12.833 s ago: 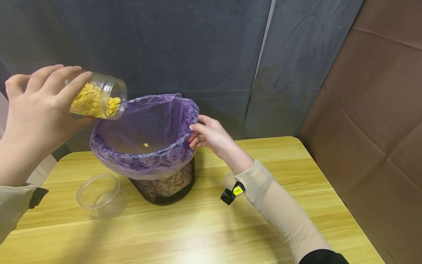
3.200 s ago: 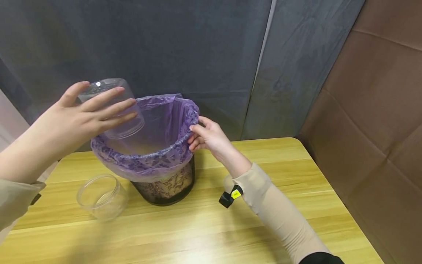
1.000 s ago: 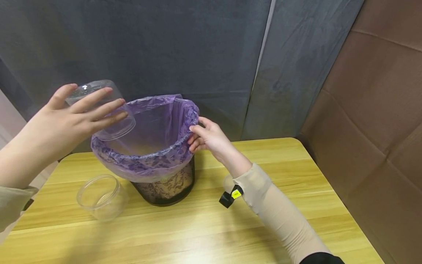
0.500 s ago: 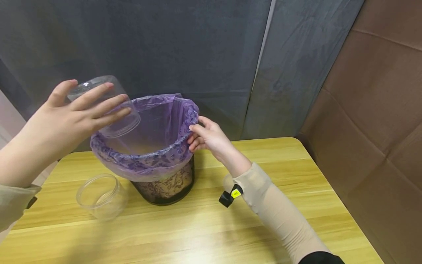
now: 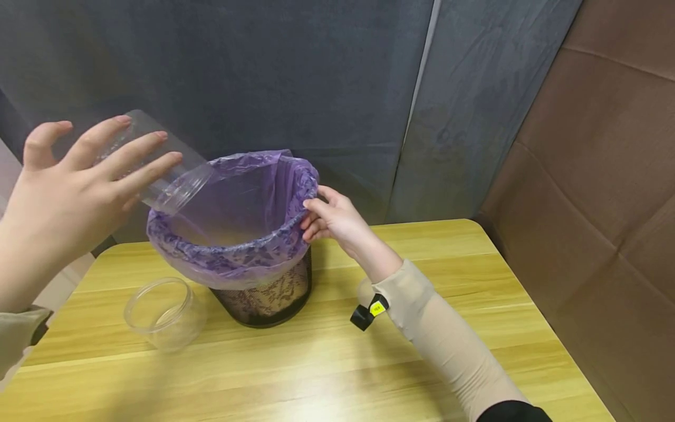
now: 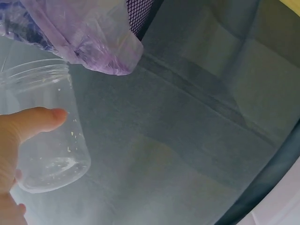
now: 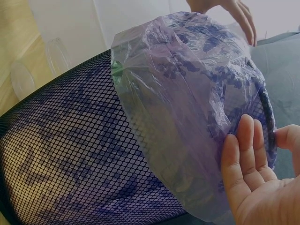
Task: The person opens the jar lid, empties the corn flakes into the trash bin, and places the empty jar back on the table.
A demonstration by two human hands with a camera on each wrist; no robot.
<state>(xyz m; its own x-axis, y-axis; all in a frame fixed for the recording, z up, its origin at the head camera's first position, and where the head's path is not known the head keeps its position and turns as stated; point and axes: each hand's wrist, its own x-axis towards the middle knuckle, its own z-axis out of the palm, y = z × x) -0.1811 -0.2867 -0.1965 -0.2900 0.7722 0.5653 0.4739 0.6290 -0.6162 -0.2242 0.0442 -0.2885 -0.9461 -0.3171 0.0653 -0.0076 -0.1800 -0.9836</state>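
Observation:
My left hand (image 5: 79,187) grips a clear plastic jar (image 5: 181,186) by its side, over the left part of a bin's rim. The jar slants, its mouth down and to the right toward the bin. In the left wrist view, a few pale crumbs cling inside the jar (image 6: 56,145). The black mesh bin (image 5: 269,302) stands upright, lined with a purple plastic bag (image 5: 237,264) folded over its rim. At the rim's right side, my right hand (image 5: 340,220) pinches bag and edge between thumb and fingers. What lies at the bin's bottom is hidden.
A wide clear plastic container (image 5: 171,316) stands open on the wooden table (image 5: 316,369), left of the bin. Another clear round item (image 5: 365,291) is mostly hidden behind the right forearm. A grey curtain wall (image 5: 316,76) rises behind; a brown panel (image 5: 606,205) borders the right.
The jar held yellow flakes in the oldest frame; now only crumbs show. From steeply upside down, it has swung toward a slant as the left hand moved left. The right hand has stayed put.

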